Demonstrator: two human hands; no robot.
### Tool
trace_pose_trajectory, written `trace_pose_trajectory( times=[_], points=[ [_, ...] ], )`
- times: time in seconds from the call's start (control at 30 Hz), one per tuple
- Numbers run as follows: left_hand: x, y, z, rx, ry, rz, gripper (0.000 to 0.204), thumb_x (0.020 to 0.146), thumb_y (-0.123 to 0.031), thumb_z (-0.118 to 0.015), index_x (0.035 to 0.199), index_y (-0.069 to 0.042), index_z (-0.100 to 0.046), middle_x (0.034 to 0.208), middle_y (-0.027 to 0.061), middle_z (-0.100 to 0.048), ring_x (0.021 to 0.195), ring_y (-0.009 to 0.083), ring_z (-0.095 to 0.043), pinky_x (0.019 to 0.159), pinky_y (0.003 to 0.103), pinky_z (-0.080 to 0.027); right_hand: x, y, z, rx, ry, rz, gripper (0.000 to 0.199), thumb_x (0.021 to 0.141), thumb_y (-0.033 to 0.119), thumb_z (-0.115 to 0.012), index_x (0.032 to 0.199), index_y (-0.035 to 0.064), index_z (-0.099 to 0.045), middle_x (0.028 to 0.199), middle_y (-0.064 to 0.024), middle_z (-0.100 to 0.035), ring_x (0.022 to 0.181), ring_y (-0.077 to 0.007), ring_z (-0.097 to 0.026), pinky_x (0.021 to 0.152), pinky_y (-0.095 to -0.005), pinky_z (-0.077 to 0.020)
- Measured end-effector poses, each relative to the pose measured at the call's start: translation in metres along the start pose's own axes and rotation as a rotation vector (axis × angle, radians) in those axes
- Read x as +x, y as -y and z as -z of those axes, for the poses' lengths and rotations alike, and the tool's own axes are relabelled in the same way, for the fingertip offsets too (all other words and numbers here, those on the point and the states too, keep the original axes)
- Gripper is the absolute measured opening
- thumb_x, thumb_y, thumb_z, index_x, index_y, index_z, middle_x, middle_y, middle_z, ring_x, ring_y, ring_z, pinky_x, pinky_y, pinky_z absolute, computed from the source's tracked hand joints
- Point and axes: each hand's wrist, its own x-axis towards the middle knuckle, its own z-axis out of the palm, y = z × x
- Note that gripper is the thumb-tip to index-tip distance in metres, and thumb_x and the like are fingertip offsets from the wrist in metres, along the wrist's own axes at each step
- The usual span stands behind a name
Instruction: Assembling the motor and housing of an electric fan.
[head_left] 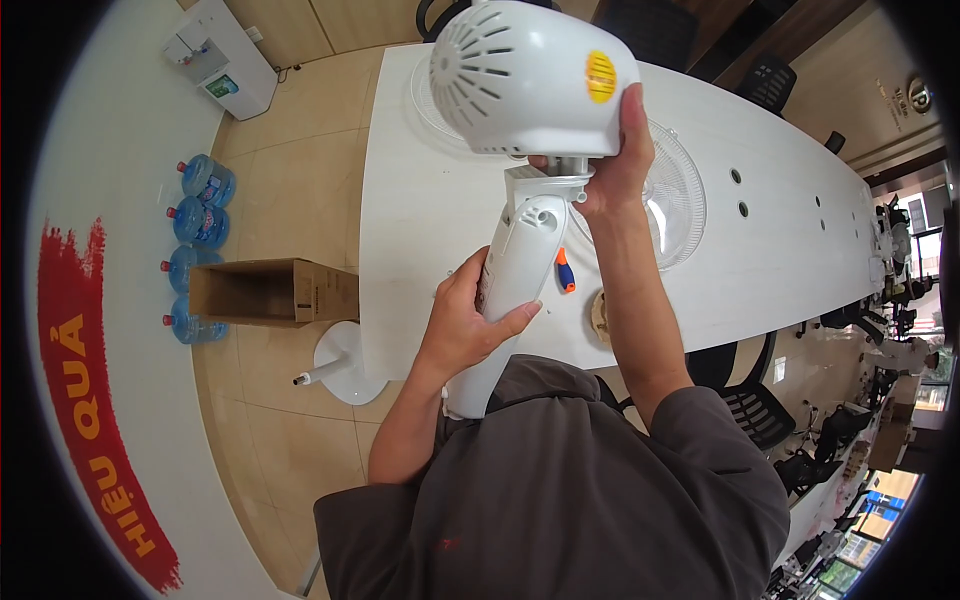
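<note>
Over the table I hold the upper part of a white electric fan, its rounded motor housing (545,85) at the top with vent slots and a yellow sticker. Below it runs a long white neck (525,250), tilted, its lower end against my shirt. My left hand (465,320) is wrapped round the neck. At the joint, my right hand (622,160) grips the motor housing from the right and below; some of its fingers are hidden behind it. Under the right forearm on the table lies an orange and blue screwdriver (566,272).
A wire fan guard (690,200) lies right of the housing, another guard (422,95) left of it. A round tan item (600,318) is partly hidden by my forearm. The white table (790,210) stretches right. On the floor left are a cardboard box (245,292), a round white base (350,375) and water bottles (205,222).
</note>
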Motion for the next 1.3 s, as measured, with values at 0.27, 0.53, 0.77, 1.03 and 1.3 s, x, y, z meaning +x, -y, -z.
trace_pose_trajectory(
  times=[0.27, 0.53, 0.77, 1.03, 1.3],
  points=[
    [-0.007, 0.027, -0.004, -0.095, -0.075, -0.030, 0.069, 0.074, -0.021, -0.082, 0.127, 0.011, -0.052, 0.104, 0.0169, -0.068, 0.093, 0.0212, -0.068, 0.085, 0.034, -0.054, -0.002, -0.013, -0.006, -0.255, -0.173, -0.100, 0.066, 0.094, 0.055, -0.056, 0.131, 0.0004, -0.050, 0.105, -0.0176, -0.067, 0.074, -0.0251, -0.071, 0.056, -0.0376, -0.0623],
    [-0.005, 0.033, 0.006, -0.228, 0.018, 0.051, 0.070, 0.079, -0.032, -0.076, 0.130, 0.009, -0.052, 0.109, 0.0150, -0.066, 0.098, 0.0199, -0.064, 0.090, 0.034, -0.050, 0.004, -0.014, -0.021, -0.358, -0.298, -0.134, 0.065, 0.086, 0.054, -0.069, 0.126, 0.0034, -0.058, 0.101, -0.0110, -0.067, 0.076, -0.0206, -0.067, 0.055, -0.0369, -0.0565],
    [-0.005, 0.051, 0.017, -0.250, 0.058, -0.003, 0.076, 0.081, -0.032, -0.066, 0.141, 0.009, -0.044, 0.121, 0.0181, -0.063, 0.107, 0.0223, -0.062, 0.094, 0.035, -0.048, 0.005, -0.023, -0.019, -0.364, -0.456, -0.127, 0.064, 0.082, 0.052, -0.075, 0.124, 0.0060, -0.061, 0.103, -0.0093, -0.067, 0.083, -0.0197, -0.065, 0.057, -0.0370, -0.0528],
    [0.001, 0.059, 0.022, -0.494, 0.176, 0.016, 0.082, 0.076, -0.043, -0.062, 0.132, 0.014, -0.045, 0.111, 0.0227, -0.064, 0.096, 0.0315, -0.070, 0.083, 0.040, -0.056, 0.017, -0.035, -0.013, -0.399, -0.469, -0.143, 0.066, 0.080, 0.049, -0.078, 0.122, 0.0007, -0.062, 0.106, -0.0102, -0.066, 0.096, -0.0206, -0.063, 0.073, -0.0349, -0.0528],
    [0.001, 0.084, 0.009, -0.617, 0.157, 0.080, 0.079, 0.076, -0.042, -0.069, 0.128, 0.013, -0.046, 0.113, 0.0256, -0.061, 0.089, 0.0332, -0.069, 0.077, 0.041, -0.058, 0.032, -0.067, 0.000, -0.517, -0.638, -0.275, 0.103, 0.070, 0.036, -0.088, 0.137, -0.0107, -0.025, 0.126, -0.0258, -0.049, 0.117, -0.0327, -0.056, 0.096, -0.0428, -0.0505]
  ],
)
